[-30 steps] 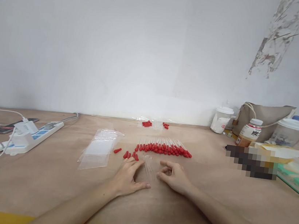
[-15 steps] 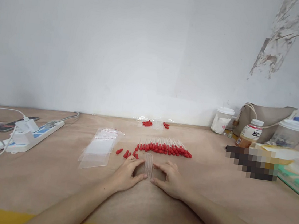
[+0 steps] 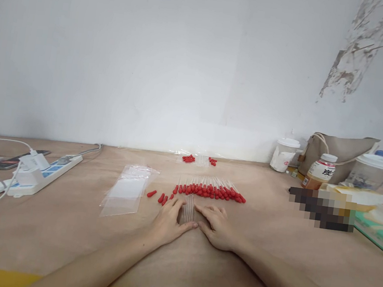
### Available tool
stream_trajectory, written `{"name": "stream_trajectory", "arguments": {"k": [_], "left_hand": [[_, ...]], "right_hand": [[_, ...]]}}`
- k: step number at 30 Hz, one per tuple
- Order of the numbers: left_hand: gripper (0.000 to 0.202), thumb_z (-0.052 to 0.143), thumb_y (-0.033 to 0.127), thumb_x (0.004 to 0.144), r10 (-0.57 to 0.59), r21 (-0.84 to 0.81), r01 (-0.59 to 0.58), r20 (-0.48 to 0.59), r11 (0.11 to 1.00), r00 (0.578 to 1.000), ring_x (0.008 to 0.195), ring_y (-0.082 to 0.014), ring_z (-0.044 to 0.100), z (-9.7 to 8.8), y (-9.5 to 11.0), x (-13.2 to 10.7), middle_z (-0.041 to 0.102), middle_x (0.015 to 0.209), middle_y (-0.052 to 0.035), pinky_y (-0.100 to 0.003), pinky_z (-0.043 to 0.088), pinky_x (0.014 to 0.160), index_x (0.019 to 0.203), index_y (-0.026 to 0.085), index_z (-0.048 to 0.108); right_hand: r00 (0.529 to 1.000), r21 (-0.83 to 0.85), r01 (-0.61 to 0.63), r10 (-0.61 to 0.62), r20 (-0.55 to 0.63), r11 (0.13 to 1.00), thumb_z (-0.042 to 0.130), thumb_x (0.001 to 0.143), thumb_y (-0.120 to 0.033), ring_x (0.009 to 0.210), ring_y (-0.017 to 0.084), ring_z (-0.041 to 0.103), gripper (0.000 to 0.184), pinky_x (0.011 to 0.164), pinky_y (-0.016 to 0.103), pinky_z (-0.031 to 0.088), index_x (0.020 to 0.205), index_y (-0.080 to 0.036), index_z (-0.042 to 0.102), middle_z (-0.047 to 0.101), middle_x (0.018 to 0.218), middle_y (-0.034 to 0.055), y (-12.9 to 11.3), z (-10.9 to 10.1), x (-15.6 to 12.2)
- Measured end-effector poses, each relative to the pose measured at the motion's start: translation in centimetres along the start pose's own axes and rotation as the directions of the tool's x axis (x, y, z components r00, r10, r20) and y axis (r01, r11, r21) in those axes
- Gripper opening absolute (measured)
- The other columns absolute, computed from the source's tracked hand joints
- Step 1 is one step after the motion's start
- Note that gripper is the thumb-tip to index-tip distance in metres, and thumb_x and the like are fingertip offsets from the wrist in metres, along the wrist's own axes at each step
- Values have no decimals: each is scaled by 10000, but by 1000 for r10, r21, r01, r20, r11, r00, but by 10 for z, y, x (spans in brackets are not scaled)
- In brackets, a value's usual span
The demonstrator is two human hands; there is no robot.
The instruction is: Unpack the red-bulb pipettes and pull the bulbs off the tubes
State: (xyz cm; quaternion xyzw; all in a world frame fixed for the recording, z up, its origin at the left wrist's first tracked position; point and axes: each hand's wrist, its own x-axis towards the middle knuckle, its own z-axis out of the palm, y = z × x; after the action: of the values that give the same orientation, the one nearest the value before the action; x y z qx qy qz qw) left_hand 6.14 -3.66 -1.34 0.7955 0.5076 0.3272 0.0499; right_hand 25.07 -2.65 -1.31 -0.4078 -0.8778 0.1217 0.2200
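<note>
A bundle of thin clear tubes (image 3: 188, 209) lies on the table between my two hands. My left hand (image 3: 169, 220) curves around its left side, index fingertip at the upper edge and thumb along the near ends. On the other side, my right hand (image 3: 217, 227) presses in with bent fingers, its thumb tip close to the left thumb. Just beyond lies a row of droppers (image 3: 206, 190), red bulbs toward me and clear tubes pointing away. Several loose red rubber bulbs (image 3: 160, 198) lie beside my left fingers, some partly hidden by them.
Clear zip bags (image 3: 125, 191) lie to the left, near a white power strip (image 3: 49, 176) with cables. More red bulbs (image 3: 188, 158) sit by the wall on clear plastic. At right stand a paper cup (image 3: 283, 155), a bottle (image 3: 320, 172) and a grey bag (image 3: 342, 151).
Both thumbs have come closer together across the near ends of the tubes. My left hand has shifted slightly right, and the bundle has shifted a little left and away.
</note>
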Motion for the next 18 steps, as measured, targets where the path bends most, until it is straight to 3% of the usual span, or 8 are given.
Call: {"name": "stream_trajectory", "arguments": {"k": [6,9,11,14,18], "left_hand": [[502,580,524,684,-5,-9,5,2,1000,1000,937,-227,493,-4,5,-1,519,1011,-71,-364,427,781,1040,189,462],[460,562,473,724,8,4,-8,10,1000,1000,946,-218,489,-13,-1,-2,510,1035,-63,-361,417,799,1078,201,451],[330,515,400,783,34,27,-34,2,999,999,915,-200,498,-19,-9,-1,518,991,-50,-349,413,801,1048,207,480],[184,455,308,829,67,87,-66,-6,994,998,854,-183,505,-26,-26,2,516,901,-40,-330,413,773,959,210,542],[162,458,286,828,58,144,-55,-14,988,998,786,-171,508,-25,-40,5,509,837,-34,-304,418,716,889,206,585]], "right_hand": [[987,60,-16,26,-162,998,451,799,-275,968,184,489,321,855,340,298,1105,-211,524,594,1061,49,3,-1,0],[952,-19,-65,56,-302,998,450,803,-269,890,175,500,215,807,319,311,951,-217,597,622,923,32,10,-13,4],[928,-102,-108,63,-368,989,440,810,-267,875,176,494,207,785,309,309,908,-211,614,611,891,37,18,-23,10],[912,-225,-173,70,-405,959,440,815,-288,892,186,477,231,775,312,293,951,-216,613,585,935,54,27,-33,21],[920,-337,-225,85,-383,914,429,826,-342,928,208,453,252,768,336,259,963,-239,614,574,972,60,29,-32,39]]}}
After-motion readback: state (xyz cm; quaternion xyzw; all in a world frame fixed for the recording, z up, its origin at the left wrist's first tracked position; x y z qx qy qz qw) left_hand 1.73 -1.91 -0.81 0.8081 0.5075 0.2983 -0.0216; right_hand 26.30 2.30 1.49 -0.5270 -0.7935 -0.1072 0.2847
